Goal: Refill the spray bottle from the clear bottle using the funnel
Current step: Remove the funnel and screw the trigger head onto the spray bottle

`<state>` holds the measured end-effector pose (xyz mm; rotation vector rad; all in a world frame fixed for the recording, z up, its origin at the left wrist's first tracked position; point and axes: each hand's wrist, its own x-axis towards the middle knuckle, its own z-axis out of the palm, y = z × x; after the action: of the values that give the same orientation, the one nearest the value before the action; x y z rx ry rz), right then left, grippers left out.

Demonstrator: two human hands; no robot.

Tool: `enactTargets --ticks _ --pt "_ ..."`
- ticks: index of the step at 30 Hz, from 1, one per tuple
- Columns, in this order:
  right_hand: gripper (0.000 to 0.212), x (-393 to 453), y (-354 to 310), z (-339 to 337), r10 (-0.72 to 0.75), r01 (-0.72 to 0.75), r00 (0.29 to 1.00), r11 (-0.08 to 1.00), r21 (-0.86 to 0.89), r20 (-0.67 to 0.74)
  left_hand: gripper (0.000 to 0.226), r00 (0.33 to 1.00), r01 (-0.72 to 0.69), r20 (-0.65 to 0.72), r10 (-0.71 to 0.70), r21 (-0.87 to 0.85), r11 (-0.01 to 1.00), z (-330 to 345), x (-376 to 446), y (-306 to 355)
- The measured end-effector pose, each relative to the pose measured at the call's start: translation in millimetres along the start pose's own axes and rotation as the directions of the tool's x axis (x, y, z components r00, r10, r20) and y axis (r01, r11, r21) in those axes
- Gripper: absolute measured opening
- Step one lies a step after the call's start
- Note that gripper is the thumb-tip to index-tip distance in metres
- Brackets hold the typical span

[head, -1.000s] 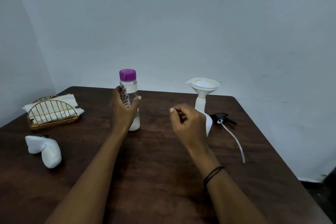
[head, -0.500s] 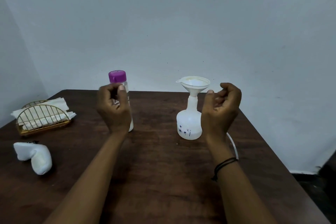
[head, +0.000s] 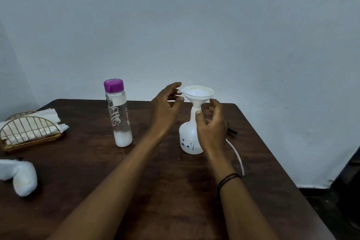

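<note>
The clear bottle (head: 118, 115) with its purple cap on stands upright left of centre, a little white content at its bottom. The white spray bottle (head: 188, 138) stands at the middle with the white funnel (head: 198, 94) seated in its neck. My left hand (head: 165, 107) is beside the funnel's rim, its forefinger and thumb spread above and below the small tab without clearly pinching it. My right hand (head: 212, 124) is in front of the spray bottle, thumb tip touching the neck, fingers loosely bent to the right of it.
The black spray head (head: 231, 131) with its white tube (head: 236, 156) lies behind my right hand. A gold wire holder of napkins (head: 29, 132) and a rolled white cloth (head: 23, 177) lie at the left of the brown table (head: 155, 191). The wall is close behind.
My left hand let go of the clear bottle and moved right to the funnel's rim. My right hand came down from mid-air to the spray bottle's neck.
</note>
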<state>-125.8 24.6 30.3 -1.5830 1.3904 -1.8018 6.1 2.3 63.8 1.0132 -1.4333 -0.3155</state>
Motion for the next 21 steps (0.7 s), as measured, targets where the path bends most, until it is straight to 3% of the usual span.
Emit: enactTargets --ticks 7,14,17,21 --pt "0.046 0 2 2 -0.029 0.028 0.999 1.0 0.013 0.039 0.023 0.984 -0.152 -0.091 0.15 -0.011 0.988 6 0 -3" --pt "0.06 0 4 6 -0.095 0.108 0.983 0.991 -0.08 0.158 0.018 0.885 -0.336 -0.289 0.364 0.143 0.931 -5 7 -1" --pt "0.064 -2 2 4 -0.069 0.073 0.984 0.997 -0.017 0.161 0.018 0.846 -0.342 -0.364 0.389 0.191 0.92 -14 12 -1" --pt "0.058 -4 2 1 0.008 -0.015 0.988 0.999 0.048 0.152 0.02 0.861 -0.27 -0.379 0.34 0.226 0.936 -39 17 -15"
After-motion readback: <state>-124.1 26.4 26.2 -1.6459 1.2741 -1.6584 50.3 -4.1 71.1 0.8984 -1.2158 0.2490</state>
